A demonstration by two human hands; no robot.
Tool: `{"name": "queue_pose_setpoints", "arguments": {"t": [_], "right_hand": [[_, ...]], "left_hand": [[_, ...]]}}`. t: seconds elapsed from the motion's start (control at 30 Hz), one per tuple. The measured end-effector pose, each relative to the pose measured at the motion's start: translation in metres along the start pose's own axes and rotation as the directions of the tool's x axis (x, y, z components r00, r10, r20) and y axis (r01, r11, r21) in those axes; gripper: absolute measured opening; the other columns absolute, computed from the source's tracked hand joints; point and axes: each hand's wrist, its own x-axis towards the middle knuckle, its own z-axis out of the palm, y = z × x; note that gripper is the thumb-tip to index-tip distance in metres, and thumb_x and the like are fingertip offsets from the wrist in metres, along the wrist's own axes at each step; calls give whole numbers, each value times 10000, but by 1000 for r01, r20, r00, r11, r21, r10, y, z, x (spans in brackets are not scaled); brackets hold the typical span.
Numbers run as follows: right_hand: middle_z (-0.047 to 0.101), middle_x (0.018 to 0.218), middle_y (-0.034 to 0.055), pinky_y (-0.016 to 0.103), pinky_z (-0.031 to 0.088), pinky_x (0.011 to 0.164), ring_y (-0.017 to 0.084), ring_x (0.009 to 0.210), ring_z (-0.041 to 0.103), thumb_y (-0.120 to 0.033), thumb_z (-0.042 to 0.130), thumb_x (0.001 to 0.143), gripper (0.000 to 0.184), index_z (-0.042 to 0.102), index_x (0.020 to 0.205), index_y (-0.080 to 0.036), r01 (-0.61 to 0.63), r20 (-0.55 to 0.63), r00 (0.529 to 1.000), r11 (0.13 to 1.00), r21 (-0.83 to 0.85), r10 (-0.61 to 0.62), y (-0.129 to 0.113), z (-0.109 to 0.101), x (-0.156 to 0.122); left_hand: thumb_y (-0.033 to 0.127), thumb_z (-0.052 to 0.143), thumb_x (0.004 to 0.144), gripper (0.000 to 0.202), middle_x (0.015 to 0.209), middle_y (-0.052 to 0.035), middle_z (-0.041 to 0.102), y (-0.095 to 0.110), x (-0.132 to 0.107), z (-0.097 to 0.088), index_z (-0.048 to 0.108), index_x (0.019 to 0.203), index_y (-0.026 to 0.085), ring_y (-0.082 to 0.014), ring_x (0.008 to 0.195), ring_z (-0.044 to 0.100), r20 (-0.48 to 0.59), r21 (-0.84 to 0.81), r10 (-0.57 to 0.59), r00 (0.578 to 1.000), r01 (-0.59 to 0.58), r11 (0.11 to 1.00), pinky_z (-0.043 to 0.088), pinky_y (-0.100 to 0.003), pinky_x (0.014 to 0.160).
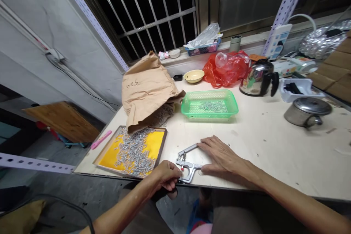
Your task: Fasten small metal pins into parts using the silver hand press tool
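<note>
Silver-grey metal hand press (189,163), lower centre, its lever (188,149) under spread right hand (221,155); left hand (166,174) curled, any grasp hidden.

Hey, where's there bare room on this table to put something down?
Mostly bare tabletop lies between the metal press and the green basket, and between the right forearm and lidded pot, bar a few specks. Crowded: left, with tray and paper bag; back, with red bag and kettle.

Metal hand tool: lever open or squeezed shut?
Open: its lever slants away from the frame, with the spring showing between them. The right hand is at the lever's end.
</note>
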Motion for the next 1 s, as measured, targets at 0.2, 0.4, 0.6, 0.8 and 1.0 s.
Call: {"name": "queue_pose_setpoints", "arguments": {"t": [0.2, 0.4, 0.6, 0.8, 1.0], "right_hand": [[533, 1163, 115, 403, 367, 884, 257, 1064, 452, -275, 551, 852, 244, 574, 1079, -187, -36, -39, 999, 998, -46, 35, -17, 3, -12], [556, 873, 34, 353, 340, 725, 209, 820, 461, -246, 573, 847, 146, 571, 991, -223, 6, 37, 999, 994, -107, -2, -45, 17, -17], [533, 833, 31, 330, 302, 687, 197, 810, 453, -155, 532, 869, 61, 550, 831, -199, -95, -47, 995, 983, -157, 89, -40, 40, -19], [533, 829, 23, 329, 295, 672, 192, 779, 445, -168, 519, 877, 74, 531, 815, -206, -72, -66, 996, 984, -163, 62, -41, 36, -20], [569, 994, 62, 341, 360, 757, 213, 920, 494, -219, 546, 856, 47, 565, 898, -212, -67, 11, 998, 987, -148, 70, -36, 27, -15]], "left_hand": [[450, 707, 548, 345, 418, 33, 515, -6, -1, 1, 541, 561, 149, -88, 351, 493, -63, -15, 16, 998, -17, 1000, 390, -188, 359], [294, 643, 609, 172, 433, 40, 526, 7, 1, -3, 565, 569, 146, -80, 352, 484, -44, 115, -10, 999, 15, 993, 418, -189, 375], [176, 567, 641, 169, 353, 40, 475, 21, 1, 4, 487, 493, 164, -115, 351, 495, -114, 343, -15, 993, 54, 938, 458, -230, 396], [140, 546, 625, 170, 333, 35, 473, 25, 6, 4, 469, 476, 166, -115, 335, 486, -85, 447, -24, 996, 60, 893, 473, -246, 414], [153, 551, 634, 165, 333, 39, 474, 21, 10, 1, 463, 497, 173, -124, 353, 504, -60, 409, -18, 998, 41, 912, 473, -246, 402]]}}
